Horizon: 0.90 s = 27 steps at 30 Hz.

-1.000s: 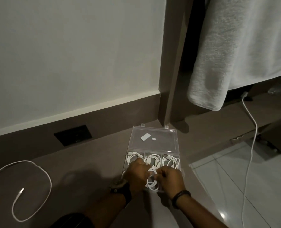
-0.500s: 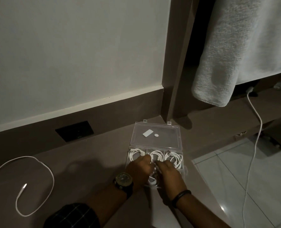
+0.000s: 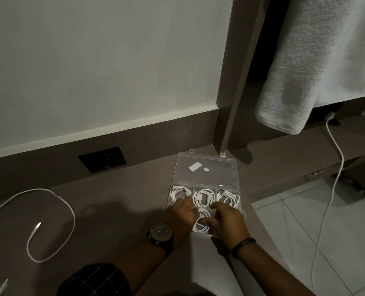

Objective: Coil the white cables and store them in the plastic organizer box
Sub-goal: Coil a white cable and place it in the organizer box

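The clear plastic organizer box (image 3: 239,196) lies on the brown ledge with its lid (image 3: 217,174) folded back flat. Each of the three back compartments holds a coiled white cable: left (image 3: 177,193), middle (image 3: 205,196), right (image 3: 228,197). Another coiled white cable (image 3: 200,226) sits in the front middle compartment between my hands. My left hand (image 3: 181,218) rests over the front left of the box, fingers loose and holding nothing. The bent fingertips of my right hand (image 3: 228,225) touch the front coil. A long loose white cable (image 3: 70,216) lies uncoiled far left.
A dark wall outlet (image 3: 102,159) sits in the brown skirting behind the ledge. A grey towel (image 3: 316,71) hangs at upper right. Another white cable (image 3: 335,167) runs from a plug down to the tiled floor (image 3: 305,221). The ledge's edge drops off just right of the box.
My hands, closed together over the front coil a second ago, have spread apart, uncovering it in the front middle compartment. The view has shifted slightly.
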Motion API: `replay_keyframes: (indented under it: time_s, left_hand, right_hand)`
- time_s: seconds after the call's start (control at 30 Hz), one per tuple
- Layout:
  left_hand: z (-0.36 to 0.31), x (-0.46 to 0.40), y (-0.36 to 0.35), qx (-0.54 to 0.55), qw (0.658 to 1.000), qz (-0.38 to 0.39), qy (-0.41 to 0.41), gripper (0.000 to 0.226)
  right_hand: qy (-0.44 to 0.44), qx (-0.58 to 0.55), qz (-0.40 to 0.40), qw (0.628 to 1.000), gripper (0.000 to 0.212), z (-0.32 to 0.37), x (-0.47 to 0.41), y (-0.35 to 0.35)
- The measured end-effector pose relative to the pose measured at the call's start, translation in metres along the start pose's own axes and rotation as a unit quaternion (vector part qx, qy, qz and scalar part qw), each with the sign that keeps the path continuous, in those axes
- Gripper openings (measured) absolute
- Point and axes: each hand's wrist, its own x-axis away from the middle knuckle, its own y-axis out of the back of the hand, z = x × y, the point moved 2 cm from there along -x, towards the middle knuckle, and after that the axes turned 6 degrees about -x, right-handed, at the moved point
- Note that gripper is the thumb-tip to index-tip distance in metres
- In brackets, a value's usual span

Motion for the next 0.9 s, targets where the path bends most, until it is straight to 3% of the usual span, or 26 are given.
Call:
replay_keyframes:
  time_s: [0.23,0.43,0.63,0.73,0.8,0.9]
  left_hand:
    - [0.004,0.003,-0.016,0.059,0.998,0.007,0.019,0.010]
    - [-0.002,0.002,-0.035,-0.023,0.992,0.123,0.029,0.010]
    - [0.004,0.000,-0.028,0.026,0.992,0.116,0.034,0.007]
    - [0.003,0.003,-0.021,0.041,0.997,0.067,-0.022,0.019]
    - [0.001,0.005,-0.018,0.022,0.998,0.017,-0.060,0.022]
    - [-0.002,0.002,-0.010,0.040,0.998,-0.024,-0.030,0.015]
  right_hand:
    - [0.035,-0.007,0.055,0.998,0.011,-0.015,0.011,0.019]
    - [0.067,0.061,0.014,0.996,0.017,-0.012,-0.004,0.006]
    - [0.052,0.186,0.030,0.981,0.010,-0.005,-0.015,-0.008]
    - [0.044,0.238,0.069,0.968,0.014,-0.008,-0.014,-0.013]
    - [0.045,0.208,0.062,0.975,0.018,-0.011,-0.012,-0.013]
    - [0.012,0.098,0.041,0.994,0.040,-0.011,-0.008,-0.010]
